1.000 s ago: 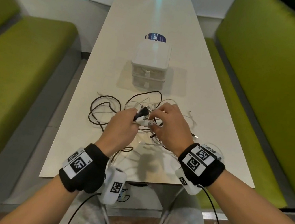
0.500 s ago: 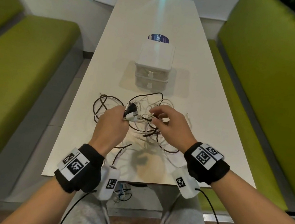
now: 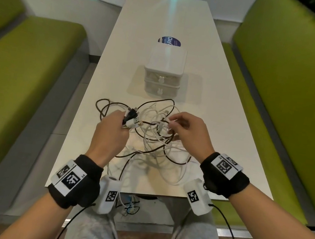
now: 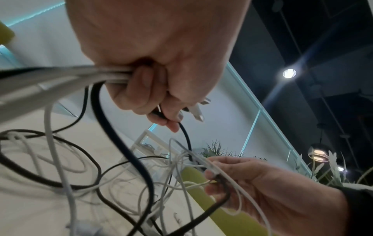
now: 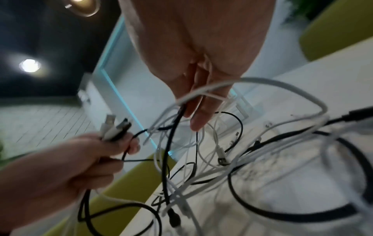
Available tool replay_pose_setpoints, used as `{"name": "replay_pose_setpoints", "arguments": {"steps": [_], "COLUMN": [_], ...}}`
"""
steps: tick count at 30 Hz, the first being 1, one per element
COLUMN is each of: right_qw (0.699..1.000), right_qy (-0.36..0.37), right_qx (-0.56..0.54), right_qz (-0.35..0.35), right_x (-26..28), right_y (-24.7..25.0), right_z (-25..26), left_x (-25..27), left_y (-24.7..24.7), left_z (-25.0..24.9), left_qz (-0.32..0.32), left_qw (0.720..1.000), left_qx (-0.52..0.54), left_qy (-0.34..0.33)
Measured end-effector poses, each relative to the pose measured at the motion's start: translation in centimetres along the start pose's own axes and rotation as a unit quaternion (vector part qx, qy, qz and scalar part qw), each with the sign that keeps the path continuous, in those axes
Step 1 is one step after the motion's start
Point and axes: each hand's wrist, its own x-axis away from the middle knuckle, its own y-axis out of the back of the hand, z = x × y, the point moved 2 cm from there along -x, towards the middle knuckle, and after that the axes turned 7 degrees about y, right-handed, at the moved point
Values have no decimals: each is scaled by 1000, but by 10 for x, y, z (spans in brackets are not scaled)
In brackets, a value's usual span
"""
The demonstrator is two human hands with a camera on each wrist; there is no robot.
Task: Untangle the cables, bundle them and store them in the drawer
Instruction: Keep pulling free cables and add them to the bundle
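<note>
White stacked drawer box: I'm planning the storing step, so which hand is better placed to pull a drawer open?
Probably the right hand: it only pinches thin white cable strands and sits nearer the white stacked drawer box. The left hand grips the gathered black and white plug ends.

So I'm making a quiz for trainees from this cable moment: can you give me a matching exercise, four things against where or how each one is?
Things:
1. left hand
2. right hand
3. drawer box
4. blue sticker

States:
A. behind the drawer box, partly hidden
B. grips several connector ends together
C. both drawers shut, beyond the cable tangle
D. pinches a thin white cable

Pairs: 1-B, 2-D, 3-C, 4-A
</note>
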Motion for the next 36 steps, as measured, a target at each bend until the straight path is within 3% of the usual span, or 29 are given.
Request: {"name": "replay_pose_setpoints", "arguments": {"steps": [2,4,7,10,12,17,21,24,32,34,36], "right_qw": [1000,996,968,947,947,930,952,977,995,991,958], "right_qy": [-14,2,47,123,93,-59,-102,-128,-28,-7,16], "right_qx": [-16,82,244,293,290,333,267,152,70,133,267], "right_qz": [1,21,31,51,103,142,108,77,-67,2,101], "right_x": [-2,-3,3,11,13,12,10,4,-17,-21,-20], "right_y": [1,1,0,-5,-10,-20,-27,-23,14,17,11], "right_z": [0,-3,-8,-6,-5,-14,-18,-17,-2,0,-4], "left_x": [2,3,3,4,6,8,8,8,5,6,6], "left_y": [-1,-2,-1,4,4,3,4,6,17,21,21], "left_z": [0,-1,-3,-6,-8,-10,-10,-8,0,-3,-7], "left_qz": [3,7,13,21,31,56,60,67,-6,-32,-38], "left_qw": [1000,1000,999,998,997,992,992,990,985,982,981], "left_qx": [-1,12,33,52,67,106,107,119,170,183,185], "left_qy": [-4,-10,-11,-25,-28,-26,-27,-26,-37,-42,-50]}}
